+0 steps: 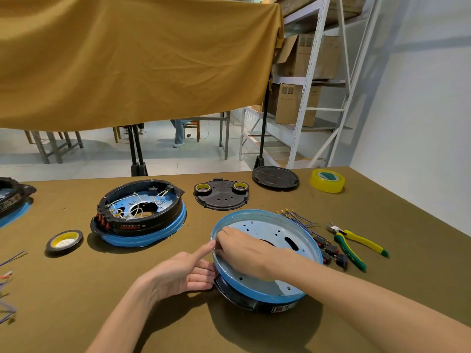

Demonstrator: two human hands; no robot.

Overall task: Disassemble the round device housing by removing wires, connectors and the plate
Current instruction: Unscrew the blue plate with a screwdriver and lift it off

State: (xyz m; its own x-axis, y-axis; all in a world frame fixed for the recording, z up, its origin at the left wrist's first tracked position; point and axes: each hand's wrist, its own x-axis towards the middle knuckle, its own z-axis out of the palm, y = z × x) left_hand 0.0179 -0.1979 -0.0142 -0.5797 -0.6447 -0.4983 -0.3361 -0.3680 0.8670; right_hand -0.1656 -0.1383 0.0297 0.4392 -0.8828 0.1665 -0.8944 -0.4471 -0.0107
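Right hand (239, 253) reaches over the near round housing (265, 261), fingers curled down at the left inner rim, pinching at the edge of the pale blue plate (270, 233); what sits between the fingertips is hidden. Left hand (183, 273) braces the housing's outer left side: index finger straight and pressed to the blue rim, other fingers flat against the black base, nothing gripped.

The housing sits near the front edge of the olive-covered table (76, 289), right of centre, open side up, plate still seated inside.

Just right of it: a bundle of loose wires (298, 219) with metal terminals, then several black-and-red connectors (331, 252) touching or nearly touching the rim. Further right, green-and-yellow pliers (354, 240).

Left and behind: a 2nd housing (140, 212), wiring still inside. Before it, a tape roll (65, 241), black with yellow core. Behind the near housing, a black perforated cover (221, 194) carrying 2 small tape rolls. Far right rear, a round black lid (275, 178) and a yellow tape roll (327, 180). A 3rd housing (12, 200) is cut off at the left edge, with more loose wires (7, 284) nearer the front.
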